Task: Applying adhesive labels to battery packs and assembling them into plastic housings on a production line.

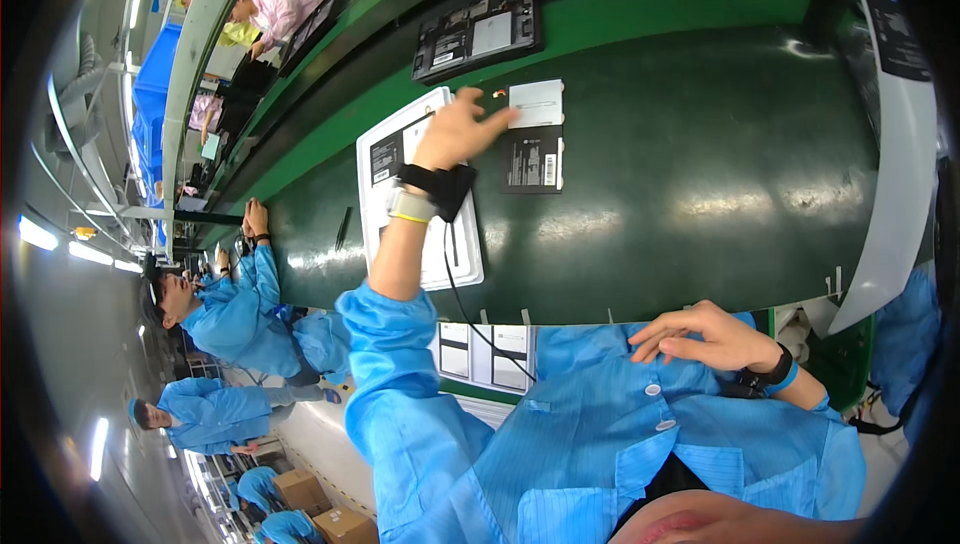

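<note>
My left hand (462, 132) reaches over a white tray (464, 262), its thumb and fingers apart and nothing seen between them. A black wrist strap with a cord is on that wrist. Beside the fingertips, on the dark green bench, lies a flat battery pack (535, 159), part black with a printed label, part silvery white. A small red connector (500, 94) sits by its far corner. In the tray is another black-labelled battery (386, 158), partly behind my hand and arm. My right hand (708, 334) hovers at the bench's near edge, fingers loosely stretched, holding nothing.
An opened black device (478, 34) with its inside showing stands on the far ledge. Dark tweezers-like tools (343, 228) lie left of the tray. More white trays (482, 356) are below the bench edge. A white curved panel (893, 164) borders the right. Co-workers (235, 309) are at the left.
</note>
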A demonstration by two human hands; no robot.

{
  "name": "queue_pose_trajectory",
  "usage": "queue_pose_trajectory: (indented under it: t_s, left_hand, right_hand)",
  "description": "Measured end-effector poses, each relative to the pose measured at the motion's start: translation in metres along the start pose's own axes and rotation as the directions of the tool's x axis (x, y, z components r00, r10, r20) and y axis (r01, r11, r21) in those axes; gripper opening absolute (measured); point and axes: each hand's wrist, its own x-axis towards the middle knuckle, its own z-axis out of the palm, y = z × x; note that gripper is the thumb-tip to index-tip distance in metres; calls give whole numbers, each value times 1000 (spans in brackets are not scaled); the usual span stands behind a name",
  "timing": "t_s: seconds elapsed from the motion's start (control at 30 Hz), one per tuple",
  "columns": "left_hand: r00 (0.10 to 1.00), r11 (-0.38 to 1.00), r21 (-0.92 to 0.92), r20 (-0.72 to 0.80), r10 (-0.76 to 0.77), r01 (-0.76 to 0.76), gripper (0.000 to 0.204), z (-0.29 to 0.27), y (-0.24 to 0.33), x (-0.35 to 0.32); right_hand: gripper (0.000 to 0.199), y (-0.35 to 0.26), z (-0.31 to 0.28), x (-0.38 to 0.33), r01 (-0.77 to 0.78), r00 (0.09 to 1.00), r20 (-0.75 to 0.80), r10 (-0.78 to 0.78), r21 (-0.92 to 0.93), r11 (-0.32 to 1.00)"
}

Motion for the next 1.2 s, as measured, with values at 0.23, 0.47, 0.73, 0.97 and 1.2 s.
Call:
queue_pose_trajectory:
  t_s: [0.23, 0.47, 0.73, 0.97, 1.2]
  left_hand:
    - [962, 971, 216, -230, 150, -99, 102, 79, 53, -39]
    - [954, 991, 90, -275, 117, -96, 97, 85, 37, -39]
    - [901, 970, 242, -418, 114, -11, 74, 97, 65, -28]
    - [901, 931, 89, -235, 365, -354, 44, 75, 9, -46]
    - [865, 868, -146, -260, 429, -475, 45, -15, -19, -158]
  right_hand:
    - [28, -21, -16, 23, -59, 992, -110, 59, -4, 998]
    - [29, -33, -18, 53, -112, 988, -125, 94, -145, 983]
    - [33, -23, -8, 66, -145, 983, -143, 117, -203, 968]
    - [25, -1, 52, 90, 63, 972, 236, 8, -293, 954]
    - [30, 123, 89, 136, -133, 933, 284, 221, -300, 945]
